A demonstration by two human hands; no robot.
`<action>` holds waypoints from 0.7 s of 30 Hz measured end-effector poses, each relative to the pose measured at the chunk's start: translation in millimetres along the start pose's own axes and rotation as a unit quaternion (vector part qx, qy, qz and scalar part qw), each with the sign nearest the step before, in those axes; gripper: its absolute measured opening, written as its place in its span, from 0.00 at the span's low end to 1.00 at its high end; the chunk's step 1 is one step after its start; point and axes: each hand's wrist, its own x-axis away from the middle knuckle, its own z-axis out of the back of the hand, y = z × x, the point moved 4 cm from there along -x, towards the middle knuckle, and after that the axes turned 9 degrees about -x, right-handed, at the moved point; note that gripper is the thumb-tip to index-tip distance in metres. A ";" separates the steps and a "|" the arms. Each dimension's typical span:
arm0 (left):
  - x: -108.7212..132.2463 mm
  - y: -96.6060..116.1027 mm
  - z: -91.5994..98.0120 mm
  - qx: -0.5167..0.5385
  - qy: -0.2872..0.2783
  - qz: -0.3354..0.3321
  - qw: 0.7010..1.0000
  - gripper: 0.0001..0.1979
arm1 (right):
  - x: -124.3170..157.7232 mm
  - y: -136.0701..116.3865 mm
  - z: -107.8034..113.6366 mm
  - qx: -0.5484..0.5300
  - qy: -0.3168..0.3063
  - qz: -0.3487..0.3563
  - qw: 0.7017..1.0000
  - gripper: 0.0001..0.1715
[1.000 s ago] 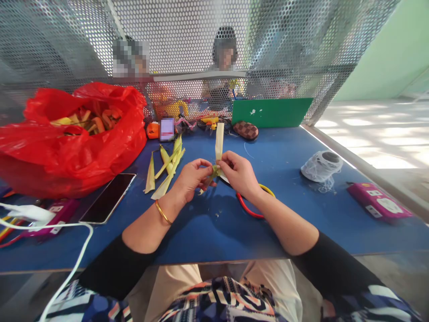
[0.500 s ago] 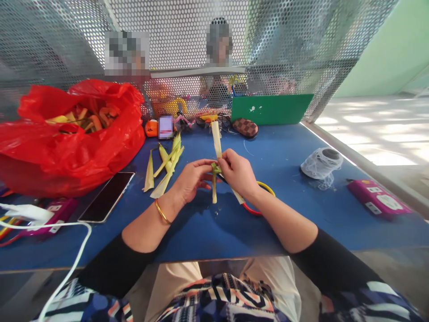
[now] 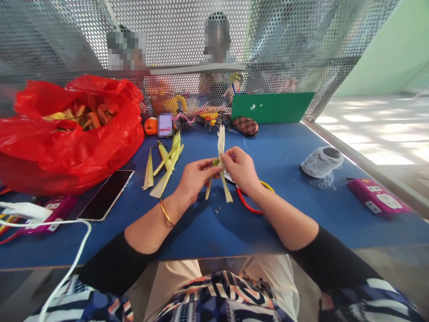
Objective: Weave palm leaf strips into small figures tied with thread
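My left hand (image 3: pixel 191 180) is closed, its thumb and fingers pinching a folded yellow-green leaf strip (image 3: pixel 208 188) over the table. My right hand (image 3: pixel 241 169) pinches a long pale leaf strip (image 3: pixel 221 139), which stands up above the fingers and hangs below them. Both strips meet between my fingertips; how they are joined there is hidden. Under my right wrist lie scissors (image 3: pixel 246 203) with red and yellow handles, partly covered. Left of my hands, several loose pale-green leaf strips (image 3: pixel 164 172) rest on the blue table (image 3: pixel 201 237).
A red plastic bag (image 3: pixel 110 152) of orange and yellow pieces stands at left, by a phone (image 3: pixel 105 197) and white cable (image 3: pixel 83 246). At right are a white thread spool (image 3: pixel 321 163) and purple box (image 3: pixel 378 197). A checked case (image 3: pixel 246 126) and green board (image 3: pixel 273 107) sit behind; people are beyond the mesh.
The pale strip has shifted slightly right and now hangs beside the folded one. My left thumb has moved in to press on it, and the folded strip's lower end has swung left.
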 end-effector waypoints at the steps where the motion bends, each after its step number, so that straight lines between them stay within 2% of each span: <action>1: -0.8 0.7 2.5 -0.006 0.014 -0.008 1.000 0.17 | -1.1 -0.5 0.5 -0.025 -0.021 -0.019 0.999 0.10; 4: -5.2 3.7 10.9 -0.004 0.044 -0.027 0.999 0.16 | -1.3 -7.2 3.5 -0.100 -0.106 -0.067 0.987 0.01; 6: -9.1 6.0 15.8 0.014 0.052 -0.038 0.998 0.14 | -0.2 -13.8 7.5 -0.146 -0.158 -0.076 0.974 0.07; 9: -13.6 8.9 20.7 0.049 0.061 -0.052 0.996 0.12 | 1.9 -21.7 11.4 -0.191 -0.244 -0.053 0.949 0.09; 12: -14.7 8.5 20.1 0.082 0.051 -0.037 0.995 0.13 | 4.4 -25.8 10.7 -0.208 -0.313 0.005 0.927 0.11; 14: -13.8 7.1 17.4 0.098 0.035 -0.018 0.994 0.14 | 4.4 -26.3 10.5 -0.194 -0.302 0.050 0.932 0.13; 15: -12.9 6.5 16.0 0.105 0.030 -0.010 0.994 0.14 | 3.6 -26.5 11.1 -0.176 -0.277 0.078 0.942 0.12; 18: -10.1 5.9 12.8 0.115 0.028 -0.001 0.993 0.14 | 2.0 -31.1 16.4 -0.111 -0.143 0.200 0.963 0.11; 20: -8.6 6.1 10.8 0.110 0.023 -0.005 0.994 0.13 | 3.6 -34.6 18.8 -0.109 -0.071 0.272 0.953 0.13; 21: -8.0 5.9 9.6 0.107 0.019 -0.008 0.994 0.13 | 4.5 -34.8 18.5 -0.124 -0.055 0.286 0.949 0.14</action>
